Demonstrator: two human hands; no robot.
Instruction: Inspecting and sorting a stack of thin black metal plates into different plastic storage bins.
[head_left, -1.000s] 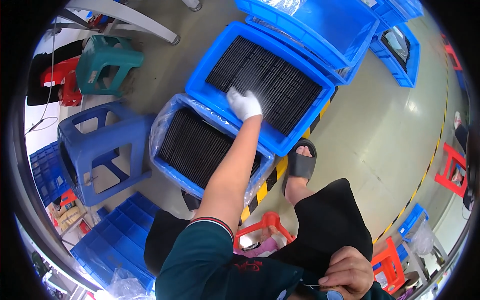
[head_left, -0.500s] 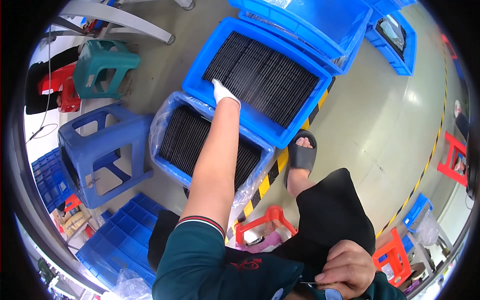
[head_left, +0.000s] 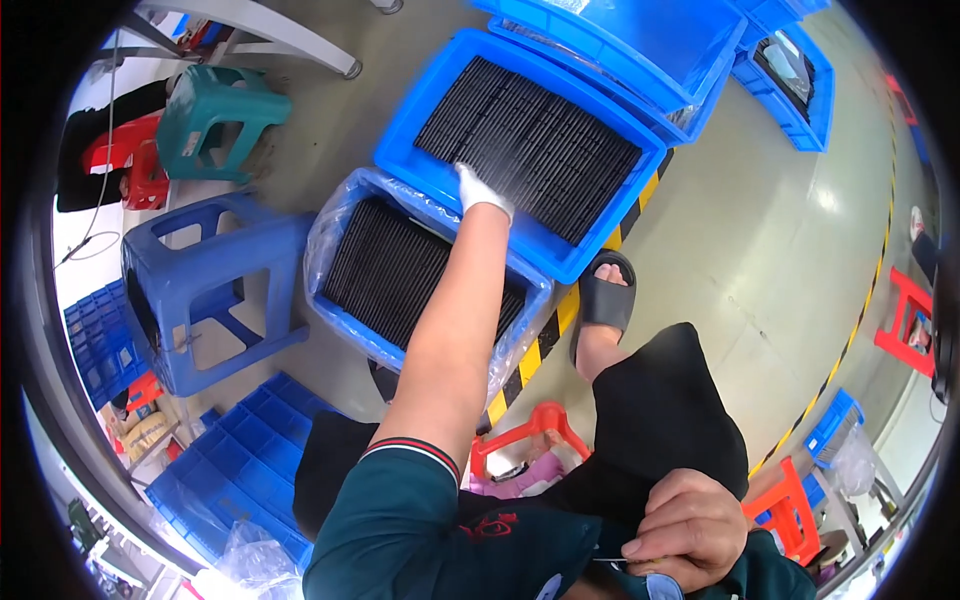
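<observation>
White cotton covers the left hand (head_left: 480,192), which reaches far out at the end of a bare forearm and rests on the near rim of the upper blue tray (head_left: 400,130), right at the lower left corner of the black ribbed sheets (head_left: 530,145) packed inside it. Whether its fingers pinch a sheet or only press on the edge cannot be told from here. That tray lies tilted, its near edge overlapping a second blue tray (head_left: 335,300) lined with clear plastic (also full of black sheets), so the two rims touch under the wrist. More blue bins (head_left: 640,40) are stacked against the upper tray's far side, leaving no gap there. To the left a blue stool (head_left: 200,290) stands just beside the lined tray, with a green stool (head_left: 210,120) farther off. Bare grey floor (head_left: 760,260) opens to the right, past a foot in a dark sandal (head_left: 605,300) on the yellow-and-black stripe. The right hand (head_left: 690,525) is curled closed at the chest, pinching something thin.
</observation>
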